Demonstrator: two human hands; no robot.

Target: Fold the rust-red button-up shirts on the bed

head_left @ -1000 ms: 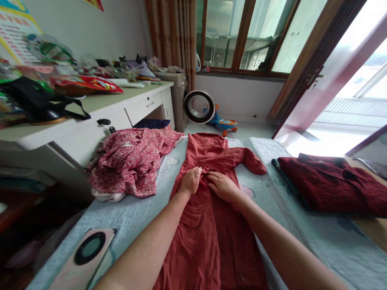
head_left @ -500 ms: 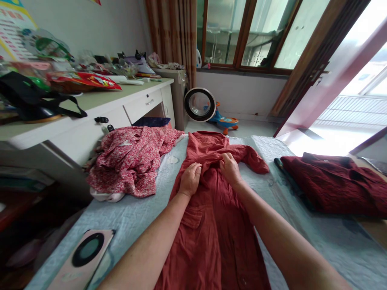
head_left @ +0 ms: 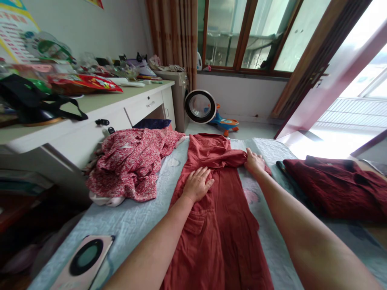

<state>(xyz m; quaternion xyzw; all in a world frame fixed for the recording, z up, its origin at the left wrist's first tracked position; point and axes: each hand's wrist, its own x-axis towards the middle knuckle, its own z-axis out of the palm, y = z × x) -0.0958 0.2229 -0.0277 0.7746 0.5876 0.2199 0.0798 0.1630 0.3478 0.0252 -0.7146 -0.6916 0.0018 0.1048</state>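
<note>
A long rust-red shirt (head_left: 232,209) lies stretched out in front of me, with a flapped pocket and one sleeve laid across its upper part. My left hand (head_left: 198,184) rests flat on the cloth just below that fold, fingers extended and thumb apart. Out to the right, my right hand (head_left: 254,162) grips the shirt's sleeve (head_left: 234,158), and the sleeve's end shows past the hand. The fingertips there are partly hidden.
A crumpled pink floral garment (head_left: 130,161) lies left on the bed (head_left: 133,225). Folded dark red clothing (head_left: 335,185) is stacked at right. A pink device with a round black part (head_left: 86,257) sits at lower left. A cluttered desk (head_left: 99,106) borders the left side.
My right hand has moved right from the shirt's middle to the sleeve. My left hand has gone from gathered fingers to lying flat. The cloth across the chest looks smoother.
</note>
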